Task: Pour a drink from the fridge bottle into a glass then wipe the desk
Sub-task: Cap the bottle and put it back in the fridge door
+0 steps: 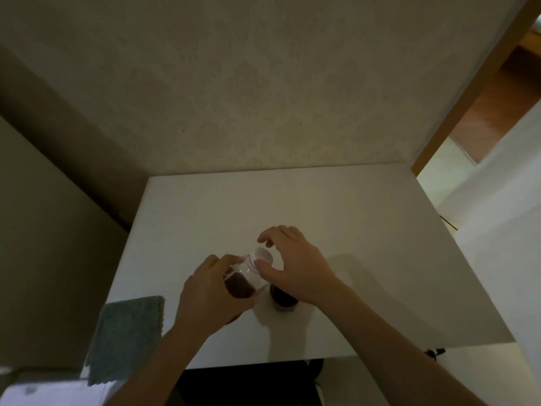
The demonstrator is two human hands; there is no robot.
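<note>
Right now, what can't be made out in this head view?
- Glass: mostly hidden under the right hand; fill level unclear.
- Bottle: lower body covered by the left hand.
- Cap: screwed on or loose, can't tell.
- Cloth: its lower part hangs off the desk edge.

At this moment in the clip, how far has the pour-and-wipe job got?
Done, by the look of it: the glass beside the bottle already holds dark drink. In hand: the left hand grips the bottle while the right hand has its fingers on the white cap; screwing on or off cannot be told. Left: wiping, since the grey cloth lies untouched at the desk edge.
</note>
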